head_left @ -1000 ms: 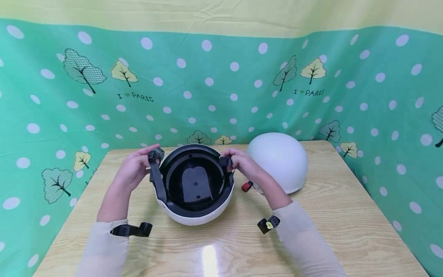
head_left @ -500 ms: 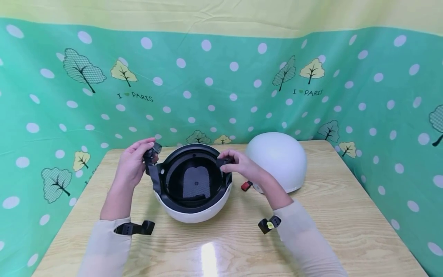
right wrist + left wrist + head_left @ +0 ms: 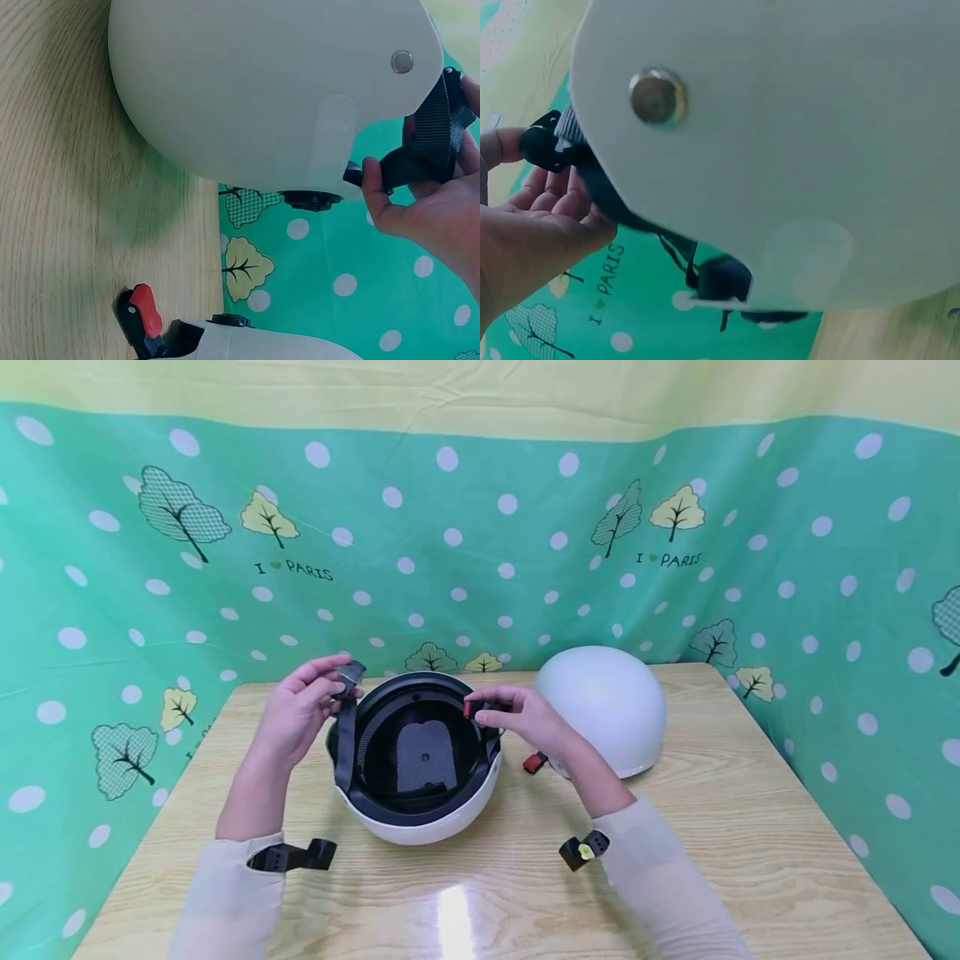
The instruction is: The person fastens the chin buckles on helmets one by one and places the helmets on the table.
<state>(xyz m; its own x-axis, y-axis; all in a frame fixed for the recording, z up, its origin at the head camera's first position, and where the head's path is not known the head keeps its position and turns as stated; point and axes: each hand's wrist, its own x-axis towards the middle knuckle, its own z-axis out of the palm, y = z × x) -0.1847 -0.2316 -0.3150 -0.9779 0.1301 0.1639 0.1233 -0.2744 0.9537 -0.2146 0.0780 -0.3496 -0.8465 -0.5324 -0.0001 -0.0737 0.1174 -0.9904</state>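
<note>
Upturned helmet (image 3: 780, 165) cropped in left wrist view, second helmet (image 3: 603, 706), inside hidden

The left arm (image 3: 249, 802) reaches forward, leaning slightly inward; the right arm (image 3: 596, 772) slants more strongly toward the left. Pale sleeves (image 3: 663, 872) end partway along both forearms. The left hand (image 3: 295, 714) is raised, its thumb and fingers (image 3: 324, 663) bent in a pinch. The right hand (image 3: 528, 720), apart from it, points leftward, its thumb and fingers (image 3: 501, 695) also bent and pinching

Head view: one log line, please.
left hand: holds strap end; right hand: holds red-tabbed buckle; near helmet: upturned; second helmet: dome up
</note>
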